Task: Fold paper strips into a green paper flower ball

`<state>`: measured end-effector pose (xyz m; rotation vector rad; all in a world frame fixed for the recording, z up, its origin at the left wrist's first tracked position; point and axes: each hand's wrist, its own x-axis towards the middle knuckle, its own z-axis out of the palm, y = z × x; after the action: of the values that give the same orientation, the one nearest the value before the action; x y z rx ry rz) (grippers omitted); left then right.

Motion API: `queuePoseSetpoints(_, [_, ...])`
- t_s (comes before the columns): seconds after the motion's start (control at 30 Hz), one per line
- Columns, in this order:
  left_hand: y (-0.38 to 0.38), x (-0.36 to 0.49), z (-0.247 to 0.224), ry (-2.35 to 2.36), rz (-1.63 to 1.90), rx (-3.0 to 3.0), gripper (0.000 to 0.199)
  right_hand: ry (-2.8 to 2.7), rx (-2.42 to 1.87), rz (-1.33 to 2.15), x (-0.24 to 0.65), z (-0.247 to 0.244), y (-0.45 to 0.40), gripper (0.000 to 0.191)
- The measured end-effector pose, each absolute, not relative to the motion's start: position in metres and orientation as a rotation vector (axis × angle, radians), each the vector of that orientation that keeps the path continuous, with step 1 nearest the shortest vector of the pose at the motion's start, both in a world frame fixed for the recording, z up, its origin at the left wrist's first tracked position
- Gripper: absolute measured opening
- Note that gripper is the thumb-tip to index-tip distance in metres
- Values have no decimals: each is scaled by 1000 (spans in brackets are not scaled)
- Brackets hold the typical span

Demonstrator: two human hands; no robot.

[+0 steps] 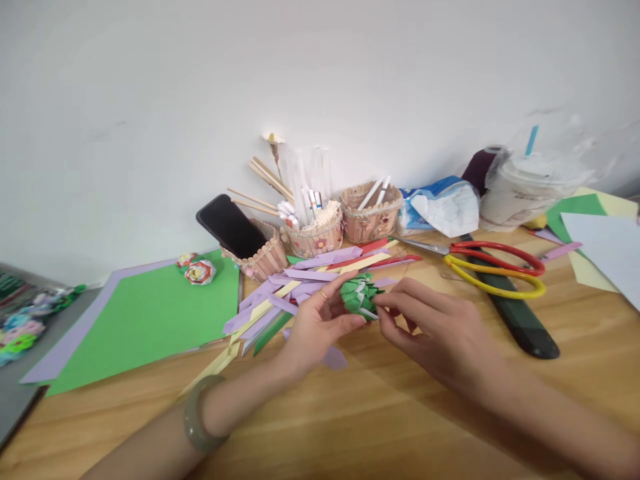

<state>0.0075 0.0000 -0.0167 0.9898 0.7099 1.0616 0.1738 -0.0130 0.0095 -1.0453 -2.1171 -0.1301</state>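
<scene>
Above the wooden tabletop, near the paper strips — green-and-white folded-paper piece held between thumb and fingers of left hand; right hand has fingertips close together at its right edge, grip unclear. Probably light, springy, crushable — best held loosely round the sides.

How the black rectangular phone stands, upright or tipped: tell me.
Tipped: the phone leans left, its lower end inside the pinkish wooden-stick basket.

Shows no readable text, label, brand, number or sign, offering only faint print on the lidded drink cup, too blurred to make out.
</scene>
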Motion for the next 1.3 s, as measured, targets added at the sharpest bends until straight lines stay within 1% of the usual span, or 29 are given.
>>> queuePoseSetpoints(0.27, [1,7,-18,700,1076,971,53,-2070,-992,-23,173,8,-13,13])
queuePoseSetpoints(0.43, [0,6,-20,675,1049,1017,56,-2052,-941,44,175,14,-15,11])
queuePoseSetpoints(0.77, [-1,6,-19,653,1053,1053,55,-2039,-1023,503,178,28,-11,8])
queuePoseSetpoints(0.9, [-1,6,-20,662,1053,1054,58,-2048,-1024,602,180,28,-10,6])
queuePoseSetpoints(1.1, [0,6,-20,669,1051,1057,59,-2118,-1006,599,184,30,-7,8])
queuePoseSetpoints(1.3, [1,6,-20,659,1056,992,57,-2181,-929,633,186,35,-5,20])
